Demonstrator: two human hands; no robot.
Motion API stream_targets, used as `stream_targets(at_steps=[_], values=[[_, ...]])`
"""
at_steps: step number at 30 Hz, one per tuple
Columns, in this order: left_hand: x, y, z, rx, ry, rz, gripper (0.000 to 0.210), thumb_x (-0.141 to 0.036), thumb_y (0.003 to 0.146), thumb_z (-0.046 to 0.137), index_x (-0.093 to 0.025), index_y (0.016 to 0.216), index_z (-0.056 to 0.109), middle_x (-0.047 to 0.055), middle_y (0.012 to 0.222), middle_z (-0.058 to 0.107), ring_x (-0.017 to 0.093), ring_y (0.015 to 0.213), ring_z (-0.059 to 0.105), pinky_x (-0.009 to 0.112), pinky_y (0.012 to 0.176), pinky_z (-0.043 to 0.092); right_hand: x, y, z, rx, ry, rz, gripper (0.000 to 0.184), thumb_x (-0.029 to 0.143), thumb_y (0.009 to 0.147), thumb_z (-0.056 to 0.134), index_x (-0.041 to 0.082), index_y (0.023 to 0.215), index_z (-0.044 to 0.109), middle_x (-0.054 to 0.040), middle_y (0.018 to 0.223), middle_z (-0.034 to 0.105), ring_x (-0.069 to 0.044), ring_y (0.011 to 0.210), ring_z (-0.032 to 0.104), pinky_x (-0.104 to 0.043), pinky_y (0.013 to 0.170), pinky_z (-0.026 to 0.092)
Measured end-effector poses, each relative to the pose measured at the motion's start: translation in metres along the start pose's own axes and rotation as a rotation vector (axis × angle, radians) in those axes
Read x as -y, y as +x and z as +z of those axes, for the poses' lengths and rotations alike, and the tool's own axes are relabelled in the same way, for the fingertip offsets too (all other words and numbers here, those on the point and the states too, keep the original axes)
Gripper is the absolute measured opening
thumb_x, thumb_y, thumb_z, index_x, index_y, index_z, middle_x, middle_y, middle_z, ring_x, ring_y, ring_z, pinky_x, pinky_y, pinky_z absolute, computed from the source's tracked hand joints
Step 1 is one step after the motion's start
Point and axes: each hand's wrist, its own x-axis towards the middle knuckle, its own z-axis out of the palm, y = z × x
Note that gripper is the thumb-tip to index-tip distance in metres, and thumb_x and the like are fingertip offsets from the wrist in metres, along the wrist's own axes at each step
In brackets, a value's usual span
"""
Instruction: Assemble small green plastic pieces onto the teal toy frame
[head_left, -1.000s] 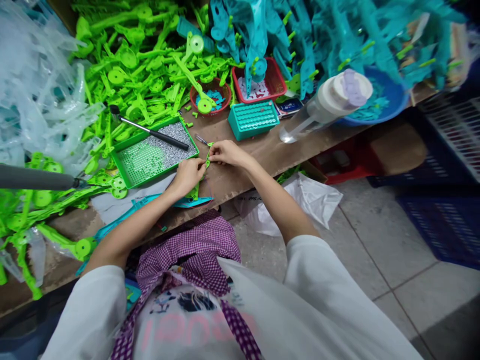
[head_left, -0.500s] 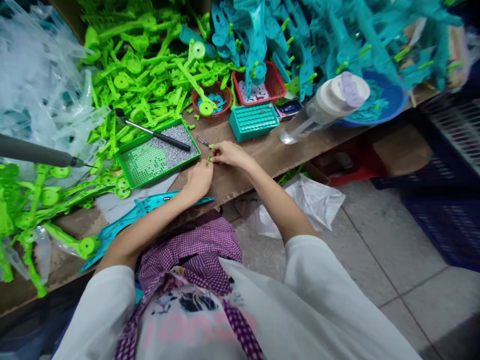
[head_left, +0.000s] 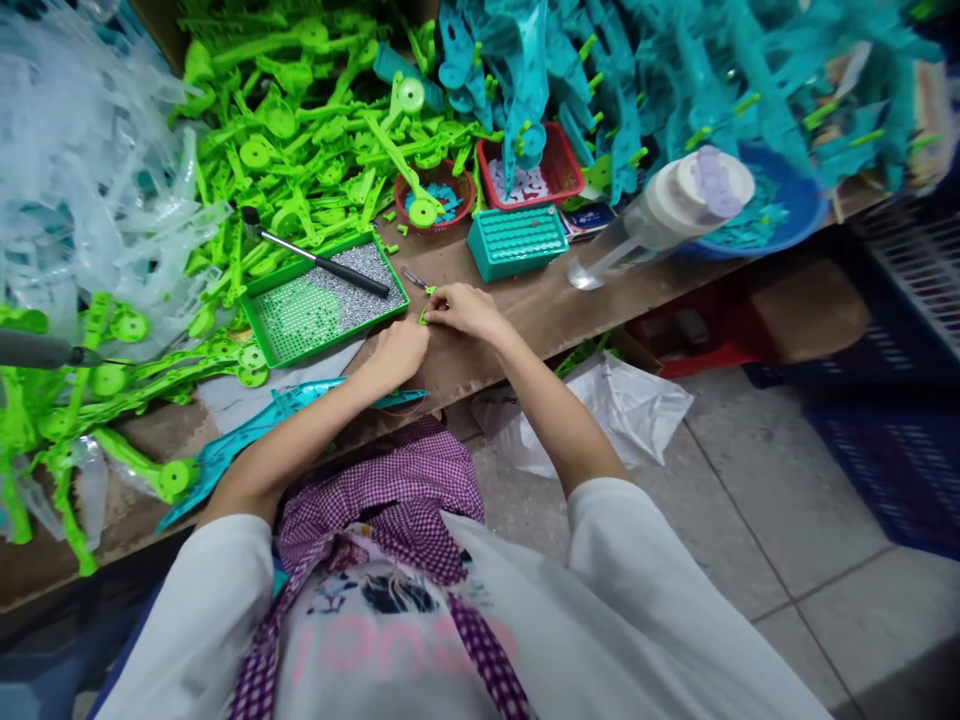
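Tons of clear plastic pieces [head_left: 82, 190] are piling up at the far left, with a big heap of bright green plastic parts [head_left: 300, 140] spilling next to them across the tabletop [head_left: 525, 300]. Just right of that, a green tray [head_left: 324, 305] is sitting there full of tiny silver bits, and a dark-handled tool [head_left: 315, 260] is lying across its far edge. A teal flat part [head_left: 255, 430] is hanging out along the near edge of the tabletop.

Moving to the middle, the left hand [head_left: 397, 352] is curling closed around a small green part [head_left: 424, 316], and the right hand [head_left: 465, 308] is pinching the same piece from the other side, fingertips nearly meeting. The part is sitting right between both hands, just right of the tray's near corner.

Farther back, a round red bowl [head_left: 435, 195], a red basket [head_left: 532, 170] and a teal block [head_left: 517, 240] are lining up. Right of those, a clear bottle [head_left: 660, 220] is lying tilted beside a blue bowl [head_left: 780, 215], with teal parts [head_left: 675, 70] heaping behind.
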Motion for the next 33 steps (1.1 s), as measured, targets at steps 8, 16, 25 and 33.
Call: stream_targets(at_steps=[8,16,25,33], values=[[0.030,0.005,0.011,-0.122,-0.348,-0.051,0.013,-0.020,0.085,0.056,-0.013,0.086,0.067,0.010,0.090,0.066,0.025,0.093,0.064,0.035,0.086,0.047,0.004,-0.002,0.000,0.008,0.001,0.030,0.018,0.040,0.080,0.066,0.028,0.092,0.073,0.0012,0.098,0.075,-0.019,0.090,0.067,-0.026,0.069,0.041],[0.036,-0.007,0.018,0.132,-1.370,-0.309,0.013,-0.013,0.094,0.048,-0.016,0.082,0.050,-0.003,0.066,0.055,0.007,0.055,0.057,0.023,0.063,0.050,0.005,-0.002,0.001,0.016,0.007,0.044,0.018,0.040,0.080,0.067,0.029,0.092,0.073,0.0021,0.096,0.075,-0.018,0.088,0.066,-0.026,0.067,0.040],[0.033,-0.036,0.028,-0.127,-0.157,0.039,0.031,-0.022,0.097,0.043,-0.018,0.116,0.066,0.014,0.116,0.058,0.024,0.093,0.064,0.036,0.076,0.049,0.010,-0.006,0.002,0.028,-0.006,0.059,0.017,0.040,0.081,0.065,0.028,0.091,0.071,0.0023,0.098,0.075,-0.019,0.091,0.066,-0.027,0.067,0.039],[0.060,-0.033,0.025,-0.123,-0.009,0.127,0.040,-0.025,0.098,0.040,-0.027,0.131,0.061,0.010,0.116,0.058,0.021,0.087,0.063,0.032,0.073,0.046,0.010,-0.011,0.003,0.012,-0.030,0.045,0.016,0.039,0.084,0.061,0.028,0.093,0.068,0.0017,0.100,0.075,-0.021,0.094,0.066,-0.027,0.069,0.039]])
